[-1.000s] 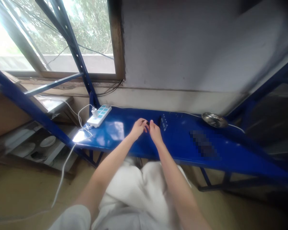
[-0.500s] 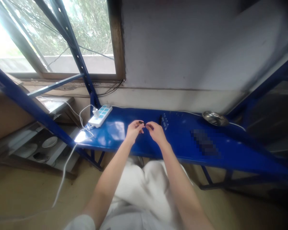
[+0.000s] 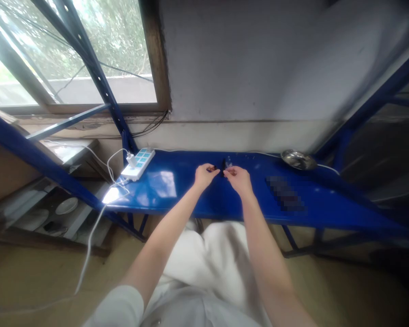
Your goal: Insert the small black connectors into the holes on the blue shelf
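Observation:
My left hand (image 3: 203, 176) is closed above the blue table, its fingers curled around a small black piece (image 3: 211, 170) whose kind I cannot make out. Just to its right, my right hand (image 3: 239, 179) has thumb and forefinger pinched together; what they hold, if anything, is too small to name. The two sets of fingertips are a short gap apart. Behind the right fingertips a small dark object (image 3: 224, 162) lies on the table, and beside it are several small clear pieces (image 3: 228, 161), partly hidden by that hand.
A white power strip (image 3: 139, 164) with a plugged-in charger sits at the table's left end. Toward the right are a shiny metal bowl (image 3: 298, 160) and a blurred-out dark object (image 3: 284, 193). Blue frame posts (image 3: 98, 81) rise at both ends of the blue table (image 3: 187, 206).
The hands drew apart from each other, then both shifted right, bringing the right fingertips to the dark object and clear pieces. The black piece stays in the left hand. The view turned slightly.

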Action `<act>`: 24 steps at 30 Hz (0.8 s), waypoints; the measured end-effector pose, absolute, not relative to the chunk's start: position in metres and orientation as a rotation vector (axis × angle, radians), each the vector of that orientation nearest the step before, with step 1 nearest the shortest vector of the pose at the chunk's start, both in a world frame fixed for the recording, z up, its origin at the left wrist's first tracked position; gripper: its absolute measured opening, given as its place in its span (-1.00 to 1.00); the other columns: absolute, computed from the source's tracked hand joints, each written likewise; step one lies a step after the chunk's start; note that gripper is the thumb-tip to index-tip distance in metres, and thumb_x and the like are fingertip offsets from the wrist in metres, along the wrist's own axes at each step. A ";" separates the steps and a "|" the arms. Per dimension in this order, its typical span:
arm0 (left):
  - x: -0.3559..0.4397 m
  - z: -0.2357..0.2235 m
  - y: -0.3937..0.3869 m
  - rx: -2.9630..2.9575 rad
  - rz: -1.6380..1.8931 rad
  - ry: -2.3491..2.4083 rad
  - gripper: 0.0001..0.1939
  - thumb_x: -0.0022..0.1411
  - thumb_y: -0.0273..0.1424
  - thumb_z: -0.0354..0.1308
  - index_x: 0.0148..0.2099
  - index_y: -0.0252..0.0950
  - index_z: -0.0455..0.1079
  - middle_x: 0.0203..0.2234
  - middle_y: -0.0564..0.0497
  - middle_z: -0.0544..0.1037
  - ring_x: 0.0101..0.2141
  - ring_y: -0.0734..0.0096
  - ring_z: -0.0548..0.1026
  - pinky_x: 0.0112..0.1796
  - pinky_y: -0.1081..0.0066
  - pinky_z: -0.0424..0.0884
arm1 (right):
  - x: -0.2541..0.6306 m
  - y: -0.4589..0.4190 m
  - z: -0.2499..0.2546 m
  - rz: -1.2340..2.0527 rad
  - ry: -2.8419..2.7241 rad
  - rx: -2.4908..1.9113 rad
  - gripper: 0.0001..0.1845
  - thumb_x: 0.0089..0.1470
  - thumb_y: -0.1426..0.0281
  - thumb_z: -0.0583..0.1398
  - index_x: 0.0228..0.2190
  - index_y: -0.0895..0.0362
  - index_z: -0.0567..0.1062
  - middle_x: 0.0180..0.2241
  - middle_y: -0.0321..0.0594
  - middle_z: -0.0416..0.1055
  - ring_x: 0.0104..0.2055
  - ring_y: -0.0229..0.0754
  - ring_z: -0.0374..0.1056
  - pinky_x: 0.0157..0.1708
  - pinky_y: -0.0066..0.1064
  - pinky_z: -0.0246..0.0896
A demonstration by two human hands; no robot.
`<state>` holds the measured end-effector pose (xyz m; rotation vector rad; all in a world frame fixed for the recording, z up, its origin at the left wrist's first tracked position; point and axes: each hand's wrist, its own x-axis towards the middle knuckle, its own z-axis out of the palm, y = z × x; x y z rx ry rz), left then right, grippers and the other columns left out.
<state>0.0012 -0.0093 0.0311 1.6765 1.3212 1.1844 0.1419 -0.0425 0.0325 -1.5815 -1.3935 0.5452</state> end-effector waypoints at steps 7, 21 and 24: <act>0.008 0.002 -0.002 1.783 0.916 1.557 -0.89 -0.02 -0.43 0.19 -0.36 -0.30 0.44 -0.45 0.00 0.53 -0.41 0.43 0.45 -0.34 0.46 0.31 | 0.138 -0.038 0.009 0.550 -1.486 -1.809 -0.90 -0.09 0.38 0.17 -0.47 0.13 0.48 -0.46 -0.22 0.50 -0.38 -0.20 0.40 -0.38 -0.43 0.22; 0.010 -0.033 0.000 2.057 0.688 1.758 -0.84 0.08 -0.30 0.13 -0.30 -0.26 0.42 -0.35 0.00 0.48 -0.25 0.30 0.38 -0.20 0.28 0.22 | 0.130 -0.019 -0.031 0.445 -1.586 -1.990 -0.86 -0.04 0.36 0.14 -0.39 0.13 0.46 -0.38 -0.19 0.46 -0.35 -0.21 0.35 -0.43 -0.47 0.13; 0.004 -0.031 -0.007 2.107 0.736 1.726 -0.65 0.09 -0.33 0.12 -0.04 -0.25 0.33 -0.27 -0.02 0.47 -0.20 0.30 0.36 -0.20 0.32 0.21 | 0.132 -0.019 -0.034 0.459 -1.596 -1.980 -0.84 -0.06 0.36 0.16 -0.38 0.15 0.46 -0.39 -0.20 0.45 -0.35 -0.24 0.34 -0.41 -0.48 0.13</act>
